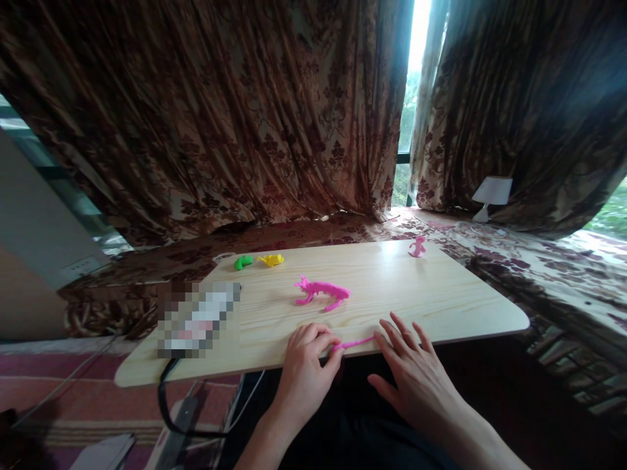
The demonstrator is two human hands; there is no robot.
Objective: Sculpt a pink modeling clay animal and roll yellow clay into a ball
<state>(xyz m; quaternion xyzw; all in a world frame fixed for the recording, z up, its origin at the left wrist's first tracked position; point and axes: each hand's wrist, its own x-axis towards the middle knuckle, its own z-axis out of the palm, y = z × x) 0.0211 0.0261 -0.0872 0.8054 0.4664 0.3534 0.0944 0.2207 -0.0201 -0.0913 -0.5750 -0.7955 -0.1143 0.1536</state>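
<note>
The left hand (309, 356) pinches a thin pink string (359, 342). The right hand (414, 362), fingers spread, touches its other end.

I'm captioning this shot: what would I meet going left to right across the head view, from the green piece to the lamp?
Green piece → yellow piece → left hand → pink strand → right hand → white lamp.

A thin, bright-pink, clay-like strand (358, 342) lies stretched nearly straight at the 6 o'clock edge of the pale wood-grain tabletop (441, 294), slanting slightly up towards 2 or 3 o'clock, both ends partly hidden
</note>
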